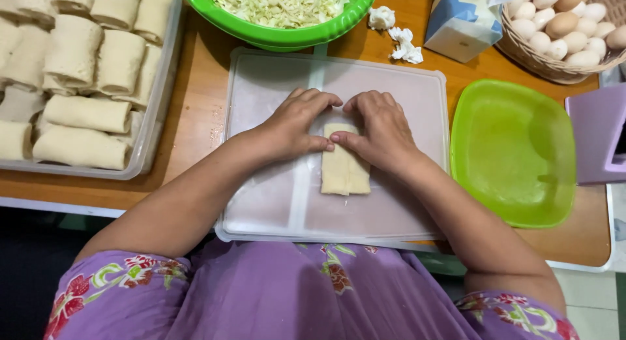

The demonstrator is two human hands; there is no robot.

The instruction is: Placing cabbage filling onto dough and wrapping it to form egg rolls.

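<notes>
On the translucent white plastic lid used as a work board (261,85), a pale, thin pastry wrapper (344,173) lies folded into a narrow strip, its near end pointing to 6 o'clock and its far end tucked under the fingers. The left hand (297,124) and the right hand (380,128) sit side by side on that far end, thumbs meeting at the middle, fingers curled down and pressing the wrapper (a pinching, rolling hold rather than a lift). Any filling is hidden inside the fold.

Judging by how things lie, this piece looks about midway: the sides are folded in, but the length towards 6 o'clock is flat and not yet rolled. At 9 to 10 o'clock a clear plastic tray (153,128) holds many finished pale rolls (88,113), stacked closely, so much of the batch appears done. At 12 o'clock a bright green plastic bowl (306,34) holds plenty of shredded cabbage (280,4), suggesting more to make. At 3 o'clock a green square plastic plate (515,151) waits; at 1 to 2 o'clock stands a woven basket of eggs (567,27).
</notes>
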